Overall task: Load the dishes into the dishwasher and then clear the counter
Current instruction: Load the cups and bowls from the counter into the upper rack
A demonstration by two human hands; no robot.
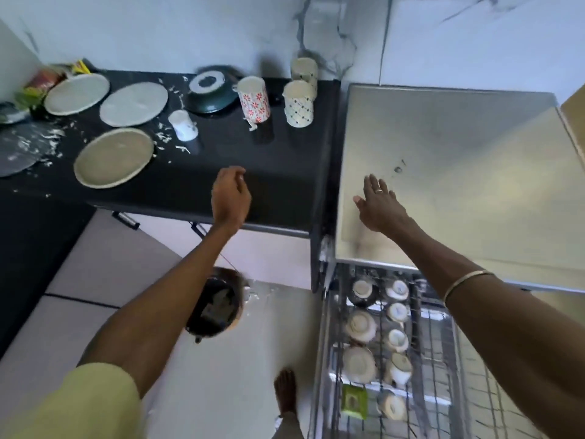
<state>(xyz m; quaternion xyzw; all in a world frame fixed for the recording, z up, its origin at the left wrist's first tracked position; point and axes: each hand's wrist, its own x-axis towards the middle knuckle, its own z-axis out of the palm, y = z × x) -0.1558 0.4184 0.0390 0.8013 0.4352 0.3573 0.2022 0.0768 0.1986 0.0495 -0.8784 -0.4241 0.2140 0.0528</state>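
Observation:
My left hand (pixel 230 196) hovers over the front of the black counter (pixel 278 172), fingers loosely curled and holding nothing. My right hand (pixel 378 202) stretches flat over the dishwasher's steel top (pixel 459 172), fingers straight, empty. On the counter lie three grey plates (pixel 114 157), a dark bowl (pixel 210 90), a small white cup on its side (pixel 183 125), a red-flowered mug (pixel 253 99) and two dotted mugs (pixel 299 104). Below my right arm the pulled-out dishwasher rack (pixel 421 359) holds several upturned cups and bowls.
Food scraps litter the counter's left part beside a dark round board (pixel 19 150) and packets (pixel 44 80) in the far corner. A dark bin (pixel 215 307) stands on the floor under the counter. My bare foot (pixel 285 391) is beside the rack.

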